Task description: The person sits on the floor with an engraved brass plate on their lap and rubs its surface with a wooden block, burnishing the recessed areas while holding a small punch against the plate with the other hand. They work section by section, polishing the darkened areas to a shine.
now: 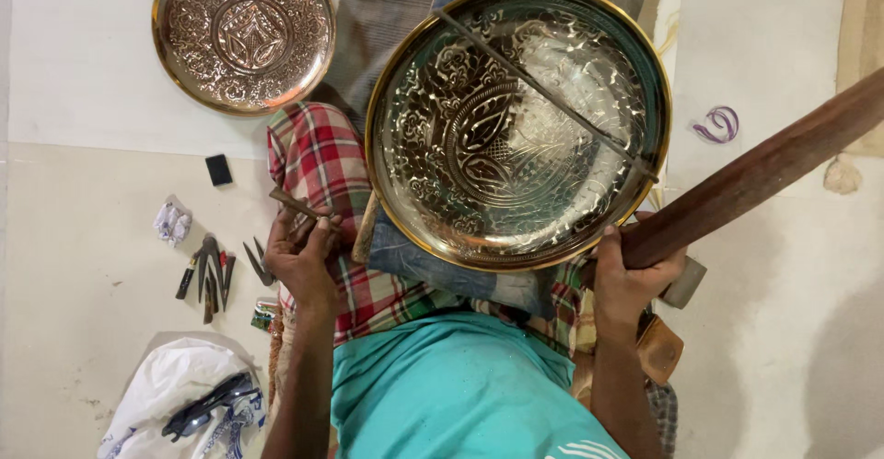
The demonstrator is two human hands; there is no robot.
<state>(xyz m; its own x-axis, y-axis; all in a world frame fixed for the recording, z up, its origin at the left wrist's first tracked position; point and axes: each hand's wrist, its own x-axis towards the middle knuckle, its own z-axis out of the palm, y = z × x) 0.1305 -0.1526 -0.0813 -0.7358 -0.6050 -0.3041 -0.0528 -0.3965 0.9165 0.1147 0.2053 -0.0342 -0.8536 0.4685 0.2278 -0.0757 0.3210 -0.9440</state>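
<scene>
A large round engraved brass tray (517,127) rests on my lap, over a folded denim cloth (442,270) and a red checked cloth (318,160). A thin metal rod (543,91) lies slantwise across the tray. My left hand (302,255) is closed around a small metal chisel (293,203), just left of the tray's rim. My right hand (631,275) grips a long wooden-handled hammer (764,174) at the tray's lower right edge; its metal head pokes out below my fingers.
A second engraved tray (244,34) lies on the floor at upper left. Several small chisels (210,275) are scattered at left, with a small black block (218,170), crumpled paper (171,221), and a white bag (180,404). A purple band (718,124) lies at right.
</scene>
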